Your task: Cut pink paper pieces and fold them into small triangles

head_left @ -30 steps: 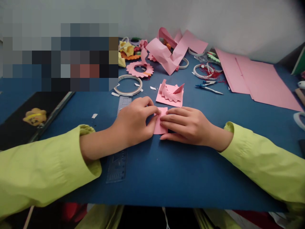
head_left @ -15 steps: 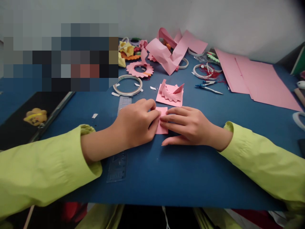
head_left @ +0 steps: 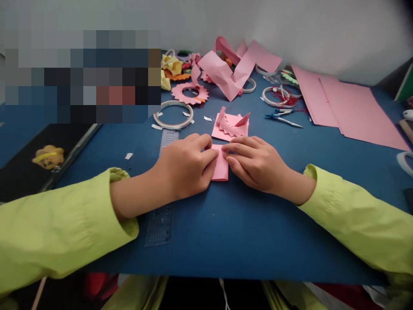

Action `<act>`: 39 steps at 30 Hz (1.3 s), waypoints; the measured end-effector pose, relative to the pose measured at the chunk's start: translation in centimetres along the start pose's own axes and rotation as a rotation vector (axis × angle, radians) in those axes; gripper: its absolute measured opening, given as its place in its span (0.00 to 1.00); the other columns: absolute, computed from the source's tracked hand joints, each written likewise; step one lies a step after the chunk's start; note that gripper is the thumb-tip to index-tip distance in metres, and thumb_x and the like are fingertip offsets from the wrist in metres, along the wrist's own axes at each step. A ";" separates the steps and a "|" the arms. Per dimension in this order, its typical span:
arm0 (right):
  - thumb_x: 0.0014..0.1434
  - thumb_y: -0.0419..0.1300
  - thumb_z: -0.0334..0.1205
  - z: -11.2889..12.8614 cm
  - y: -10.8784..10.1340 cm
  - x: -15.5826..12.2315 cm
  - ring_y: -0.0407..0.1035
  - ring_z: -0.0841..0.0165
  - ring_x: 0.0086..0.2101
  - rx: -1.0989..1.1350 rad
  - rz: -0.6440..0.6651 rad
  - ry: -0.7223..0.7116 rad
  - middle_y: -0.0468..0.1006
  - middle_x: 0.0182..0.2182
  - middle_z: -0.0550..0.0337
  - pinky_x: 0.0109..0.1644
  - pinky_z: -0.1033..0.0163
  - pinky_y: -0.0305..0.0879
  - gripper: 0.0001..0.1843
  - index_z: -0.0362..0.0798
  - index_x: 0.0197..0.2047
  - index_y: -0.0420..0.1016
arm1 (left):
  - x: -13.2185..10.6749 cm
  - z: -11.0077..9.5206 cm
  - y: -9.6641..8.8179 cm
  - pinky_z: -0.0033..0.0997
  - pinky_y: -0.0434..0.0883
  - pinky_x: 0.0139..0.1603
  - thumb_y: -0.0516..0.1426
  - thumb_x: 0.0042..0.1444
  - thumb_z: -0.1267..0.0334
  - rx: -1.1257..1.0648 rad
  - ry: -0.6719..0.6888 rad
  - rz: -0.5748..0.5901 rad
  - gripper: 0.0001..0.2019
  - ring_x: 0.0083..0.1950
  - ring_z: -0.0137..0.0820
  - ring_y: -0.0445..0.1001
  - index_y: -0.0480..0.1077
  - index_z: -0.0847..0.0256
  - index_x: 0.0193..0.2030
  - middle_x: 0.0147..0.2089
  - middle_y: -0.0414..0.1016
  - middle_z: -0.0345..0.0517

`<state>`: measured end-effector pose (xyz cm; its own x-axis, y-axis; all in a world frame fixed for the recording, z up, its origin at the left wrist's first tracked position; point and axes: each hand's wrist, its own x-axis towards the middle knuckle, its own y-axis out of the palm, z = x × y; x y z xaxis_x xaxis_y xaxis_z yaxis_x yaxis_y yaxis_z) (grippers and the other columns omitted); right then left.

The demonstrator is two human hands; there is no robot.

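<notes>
A small pink paper piece (head_left: 220, 168) lies on the blue table (head_left: 226, 232) between both hands. My left hand (head_left: 183, 165) is curled, its fingertips pressing the paper's left edge. My right hand (head_left: 254, 163) is curled too, fingertips pinching the paper's upper right edge. Just behind them sits a stack of folded pink paper pieces (head_left: 231, 125). A clear ruler (head_left: 161, 206) lies under my left wrist.
A tape ring (head_left: 173, 115), a pink zigzag paper ring (head_left: 189, 93), crumpled pink paper (head_left: 232, 69), more tape rings (head_left: 274, 95) and a compass tool (head_left: 283, 119) lie farther back. Large pink sheets (head_left: 348, 107) cover the right side. A black case (head_left: 41, 159) sits left.
My right hand has slid up from lying flat across the paper to pinching its upper right edge, uncovering the lower part. My left hand has barely moved.
</notes>
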<state>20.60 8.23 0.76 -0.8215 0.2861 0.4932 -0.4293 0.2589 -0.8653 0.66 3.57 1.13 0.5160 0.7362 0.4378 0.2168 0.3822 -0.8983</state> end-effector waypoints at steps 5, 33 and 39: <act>0.68 0.46 0.41 0.1 0.2 0.0 0.67 0.56 0.50 -0.039 0.085 0.085 0.77 0.48 0.49 0.46 0.53 0.63 0.20 0.39 0.48 0.75 | 0.0 0.0 0.0 0.33 0.66 0.29 0.50 0.60 0.63 -0.009 -0.010 -0.001 0.13 0.36 0.37 0.72 0.75 0.63 0.32 0.36 0.74 0.49; 0.65 0.42 0.32 0.2 -1.0 -0.3 0.58 0.75 0.21 0.604 0.079 0.046 0.64 0.20 0.61 0.27 0.66 0.56 0.24 0.43 0.22 0.72 | 0.0 0.0 -0.3 0.33 0.64 0.27 0.50 0.58 0.66 0.041 0.031 0.007 0.13 0.34 0.37 0.71 0.76 0.64 0.38 0.35 0.74 0.49; 0.65 0.42 0.33 0.2 -0.9 -0.4 0.57 0.75 0.20 0.534 0.089 0.089 0.64 0.19 0.61 0.27 0.66 0.54 0.26 0.43 0.22 0.74 | 0.1 -0.1 -0.2 0.34 0.65 0.27 0.49 0.59 0.65 0.045 0.035 0.021 0.14 0.34 0.38 0.71 0.76 0.65 0.39 0.35 0.74 0.49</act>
<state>21.25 7.73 1.35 -0.8383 0.3685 0.4018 -0.5096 -0.2679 -0.8176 0.71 3.51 1.36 0.5488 0.7247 0.4166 0.1685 0.3922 -0.9043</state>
